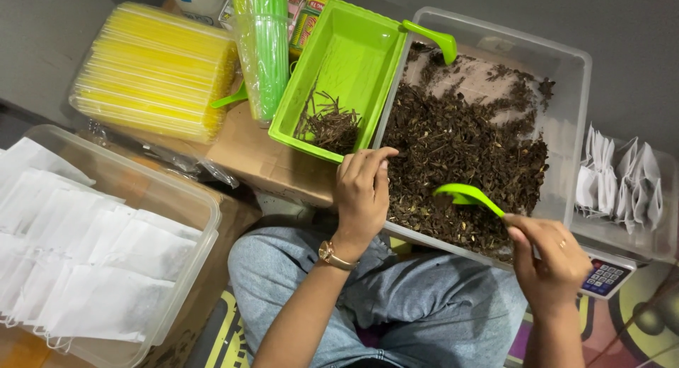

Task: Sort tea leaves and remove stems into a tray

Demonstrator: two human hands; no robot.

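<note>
The person's knees in pale blue jeans (396,297) are lying closest to the lens, and just above them the right hand (555,258) is closing its fingers (521,235) around the thin handle of a green plastic scoop (465,195), holding it tight, with the scoop's bowl hovering over the dark dried leaves (467,156). The left hand (362,193), wearing a gold wristwatch (331,255), is resting over the near edge of the clear plastic tub (573,78) that is holding the leaves; its fingers (368,158) are curling narrowly with the tips pinched towards the leaf pile, though whether they are gripping any leaves cannot be told. A second green scoop (433,37) is hanging on the tub's far rim. Just left of the tub, a green tray (353,50) is sitting tilted on a cardboard box (262,152), carrying a small heap of dark twigs (329,124). Further left, bundles of yellow straws (159,67) and green straws (265,43) are lying side by side. A clear bin (191,198) at the left is holding white filter bags (92,255), more white bags (622,180) are standing in a container at the right, and a small scale with a keypad (603,277) is peeking out beneath the tub.
</note>
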